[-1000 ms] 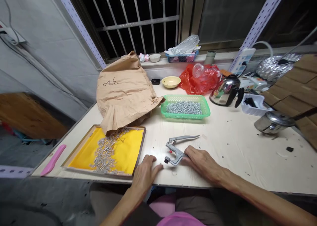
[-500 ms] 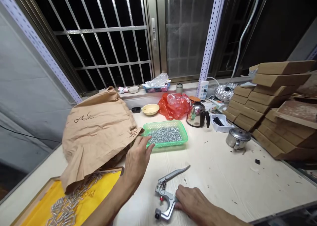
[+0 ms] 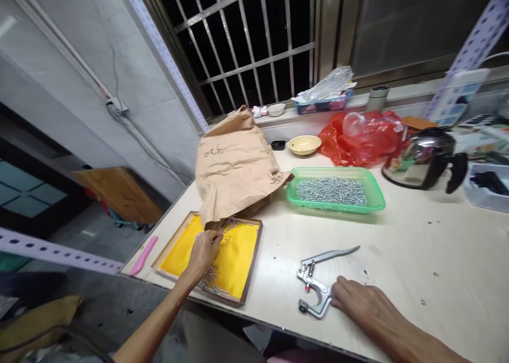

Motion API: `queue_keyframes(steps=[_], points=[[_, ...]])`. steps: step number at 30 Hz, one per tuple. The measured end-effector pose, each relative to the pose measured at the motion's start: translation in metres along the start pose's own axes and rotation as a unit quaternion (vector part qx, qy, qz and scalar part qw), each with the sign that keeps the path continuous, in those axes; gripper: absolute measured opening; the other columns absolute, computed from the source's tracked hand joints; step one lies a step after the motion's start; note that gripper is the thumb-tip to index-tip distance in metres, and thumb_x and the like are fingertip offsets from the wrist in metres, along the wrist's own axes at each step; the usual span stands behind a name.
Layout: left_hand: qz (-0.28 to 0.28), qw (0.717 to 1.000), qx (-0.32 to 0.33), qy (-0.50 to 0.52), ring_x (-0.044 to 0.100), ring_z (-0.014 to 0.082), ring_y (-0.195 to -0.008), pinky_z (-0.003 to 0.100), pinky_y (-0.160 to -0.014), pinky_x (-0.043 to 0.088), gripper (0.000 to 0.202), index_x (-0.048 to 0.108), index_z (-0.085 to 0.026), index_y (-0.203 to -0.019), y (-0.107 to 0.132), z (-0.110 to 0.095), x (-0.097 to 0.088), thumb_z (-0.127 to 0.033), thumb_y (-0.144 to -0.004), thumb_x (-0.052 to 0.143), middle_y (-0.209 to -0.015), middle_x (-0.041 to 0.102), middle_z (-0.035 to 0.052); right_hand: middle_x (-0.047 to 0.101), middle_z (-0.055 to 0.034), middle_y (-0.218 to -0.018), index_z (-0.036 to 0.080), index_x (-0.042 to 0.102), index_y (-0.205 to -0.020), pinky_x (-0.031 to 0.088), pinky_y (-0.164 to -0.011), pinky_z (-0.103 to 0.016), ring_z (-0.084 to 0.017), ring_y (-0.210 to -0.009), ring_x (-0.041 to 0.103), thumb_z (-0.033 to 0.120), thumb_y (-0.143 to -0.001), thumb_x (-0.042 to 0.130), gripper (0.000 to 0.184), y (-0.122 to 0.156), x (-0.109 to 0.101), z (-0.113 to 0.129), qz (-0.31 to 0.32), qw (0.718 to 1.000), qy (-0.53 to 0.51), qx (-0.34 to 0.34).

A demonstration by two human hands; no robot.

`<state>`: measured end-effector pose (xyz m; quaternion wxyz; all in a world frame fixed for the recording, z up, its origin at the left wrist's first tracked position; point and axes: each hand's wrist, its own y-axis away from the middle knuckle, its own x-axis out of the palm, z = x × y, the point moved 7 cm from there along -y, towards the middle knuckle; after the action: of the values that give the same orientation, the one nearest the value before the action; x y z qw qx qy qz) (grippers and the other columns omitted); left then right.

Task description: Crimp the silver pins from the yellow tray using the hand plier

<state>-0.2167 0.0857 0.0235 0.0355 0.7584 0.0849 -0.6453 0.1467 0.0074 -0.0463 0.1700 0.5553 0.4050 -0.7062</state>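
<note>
My left hand (image 3: 204,250) is over a shallow yellow-lined tray (image 3: 243,254), fingers drawn together near small metal pins (image 3: 212,283). What the fingertips hold, if anything, is hidden. My right hand (image 3: 368,302) is closed round one handle of the silver snap-fastener pliers (image 3: 318,291), which lie on the table with their other handle raised away. A brown paper bag (image 3: 238,167) leans over the tray's far edge. Beyond the pliers sits a green basket (image 3: 336,210) with many small metal pieces (image 3: 332,191) inside.
A pink-handled object (image 3: 143,256) lies at the table's left edge. Along the back are a yellow bowl (image 3: 304,145), a red plastic bag (image 3: 358,140), a metal kettle (image 3: 421,159) and a white bin (image 3: 489,191). The pale tabletop (image 3: 397,246) extends rightward.
The view has swung left. My left hand has gone from beside the green basket down to the tray, its fingers closing. My right hand stays on the pliers.
</note>
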Motion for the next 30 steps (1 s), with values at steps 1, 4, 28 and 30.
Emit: queue_keyframes(steps=[1,4,28,30], points=[[0.0,1.0,0.001,-0.004,0.063,0.0193,-0.084,0.025,-0.071,0.042,0.022,0.068,-0.017,-0.087,0.002,0.007,0.003,-0.023,-0.084,0.047,-0.088,0.069,0.0063,0.049,0.0029,-0.068,0.022,0.039,-0.08,0.026,-0.044,-0.026,-0.013,-0.052,0.052,0.028,-0.097,0.035,0.019,0.0,0.0,0.0,-0.009,1.0,0.002,-0.003],[-0.002,1.0,0.009,-0.013,0.061,0.0188,-0.082,0.026,-0.071,0.041,0.022,0.068,-0.018,-0.082,0.004,0.01,0.011,-0.021,-0.084,0.047,-0.085,0.067,0.0057,0.048,0.0037,-0.066,0.023,0.039,-0.078,0.026,-0.042,-0.026,-0.012,-0.049,0.051,0.027,-0.097,0.035,0.02,0.001,0.003,0.0,-0.016,1.0,0.003,-0.002],[-0.031,0.997,0.064,0.032,0.054,0.0245,-0.104,0.036,-0.091,0.04,0.03,0.061,-0.017,-0.109,0.004,0.01,0.015,-0.031,-0.086,0.048,-0.111,0.061,0.0103,0.053,0.0021,-0.068,0.024,0.046,-0.078,0.038,-0.046,-0.023,-0.014,-0.056,0.056,0.032,-0.093,0.044,0.017,-0.003,0.001,-0.002,0.018,0.998,-0.048,0.038],[-0.022,0.996,0.076,0.036,0.053,0.0232,-0.108,0.036,-0.095,0.039,0.032,0.058,-0.016,-0.116,-0.003,0.009,0.024,-0.027,-0.087,0.046,-0.116,0.06,0.0108,0.053,0.0022,-0.069,0.024,0.046,-0.078,0.039,-0.047,-0.023,-0.014,-0.056,0.057,0.031,-0.092,0.045,0.016,-0.002,0.001,-0.002,0.019,0.998,-0.047,0.041]])
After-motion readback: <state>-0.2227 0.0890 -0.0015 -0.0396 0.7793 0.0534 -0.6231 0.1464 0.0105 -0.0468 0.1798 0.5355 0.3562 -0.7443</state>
